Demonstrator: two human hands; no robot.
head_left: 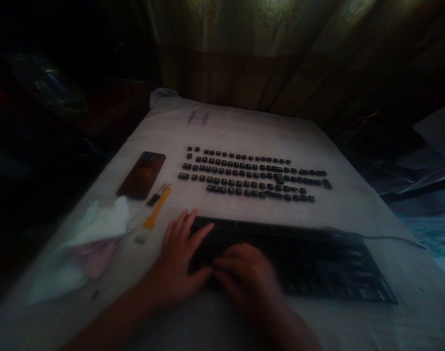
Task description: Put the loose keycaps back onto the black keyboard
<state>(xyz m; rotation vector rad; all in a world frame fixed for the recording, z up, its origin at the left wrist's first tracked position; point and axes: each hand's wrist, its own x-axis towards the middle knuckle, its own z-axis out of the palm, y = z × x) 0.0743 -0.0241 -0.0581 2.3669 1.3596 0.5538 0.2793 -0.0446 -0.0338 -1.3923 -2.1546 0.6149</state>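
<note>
A black keyboard lies across the cloth in front of me, and its left end is partly hidden by my hands. My left hand rests on that end with its fingers spread. Beside it, my right hand is bent over the keyboard with thumb and fingers pinched together. Its fingertips are close to my left thumb; anything between them is too dark to make out. Beyond the keyboard, loose black keycaps are laid out in several rows.
To the left lie a brown phone, a yellow-handled brush, a small black tool and a crumpled white plastic bag. A small dark piece sits near the bag. The keyboard's cable runs off right.
</note>
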